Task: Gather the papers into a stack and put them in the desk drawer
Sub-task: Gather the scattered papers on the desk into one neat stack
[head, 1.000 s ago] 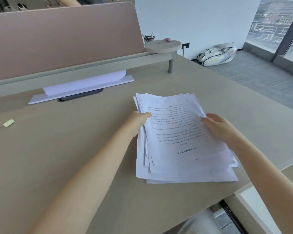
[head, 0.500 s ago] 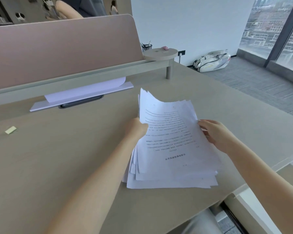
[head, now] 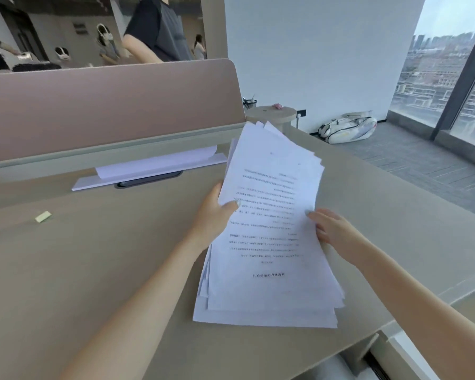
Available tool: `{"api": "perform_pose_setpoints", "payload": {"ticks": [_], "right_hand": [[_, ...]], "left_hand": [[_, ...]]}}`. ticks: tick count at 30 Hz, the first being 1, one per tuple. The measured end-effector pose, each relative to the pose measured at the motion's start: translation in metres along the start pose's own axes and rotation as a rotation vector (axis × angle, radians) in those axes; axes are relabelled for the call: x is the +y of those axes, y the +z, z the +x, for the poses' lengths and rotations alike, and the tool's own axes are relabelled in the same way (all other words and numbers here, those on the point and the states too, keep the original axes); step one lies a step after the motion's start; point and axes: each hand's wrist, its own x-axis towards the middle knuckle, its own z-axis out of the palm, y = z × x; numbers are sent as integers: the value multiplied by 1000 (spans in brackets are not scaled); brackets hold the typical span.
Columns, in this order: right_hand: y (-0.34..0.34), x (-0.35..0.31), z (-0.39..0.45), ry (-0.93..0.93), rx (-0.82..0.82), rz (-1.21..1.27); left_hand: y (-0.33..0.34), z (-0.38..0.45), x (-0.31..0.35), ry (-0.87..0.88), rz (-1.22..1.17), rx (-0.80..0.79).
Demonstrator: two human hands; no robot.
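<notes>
A loose stack of white printed papers (head: 272, 229) is tilted up off the beige desk (head: 107, 256), its far end raised and its near end low over the desktop. My left hand (head: 213, 218) grips the stack's left edge, thumb on top. My right hand (head: 328, 229) holds the right edge, fingers on the top sheet. The sheets are uneven, with edges fanned out at the bottom and top. No desk drawer can be made out.
A white sheet and flat white tray (head: 151, 170) lie under the pink divider (head: 107, 105). A small yellow-green eraser (head: 43, 216) lies at the left. A round side shelf (head: 272, 113) stands behind the papers. People stand beyond the divider. A white bag (head: 348, 128) lies on the floor.
The stack lay flat on the desk; both hands have lifted its far end higher, so it now tilts steeply toward me. The view has tilted upward.
</notes>
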Motion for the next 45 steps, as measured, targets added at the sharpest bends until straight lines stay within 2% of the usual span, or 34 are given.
{"api": "perform_pose_setpoints", "payload": {"ticks": [4, 7, 11, 14, 18, 21, 24, 28, 34, 37, 42, 45], "right_hand": [[21, -23, 9, 9, -48, 114], [32, -53, 10, -169, 13, 132], [52, -103, -4, -439, 0, 144], [59, -115, -9, -509, -14, 135], [63, -99, -4, -408, -75, 39], [74, -87, -3, -414, -15, 54], [84, -99, -7, -529, 88, 91], [85, -127, -10, -655, 121, 121], [84, -106, -1, -516, 54, 16], [86, -100, -3, -520, 53, 13], [78, -119, -10, -592, 65, 75], [70, -112, -11, -527, 7, 59]], "left_hand": [[-21, -1, 32, 164, -94, 119], [-40, 2, 52, 258, -92, 232], [-61, 8, 79, 399, -108, 309], [-71, 9, 85, 345, -206, 339], [-74, 2, 63, 145, -258, 328], [-71, -2, 50, 46, -208, 298], [-74, -2, 62, 108, -201, 352], [-83, 1, 89, 200, -223, 359], [-78, -2, 61, 39, -221, 331], [-76, -4, 55, -21, -208, 293], [-87, -3, 71, 63, -171, 271], [-88, -1, 56, 63, -155, 278]]}}
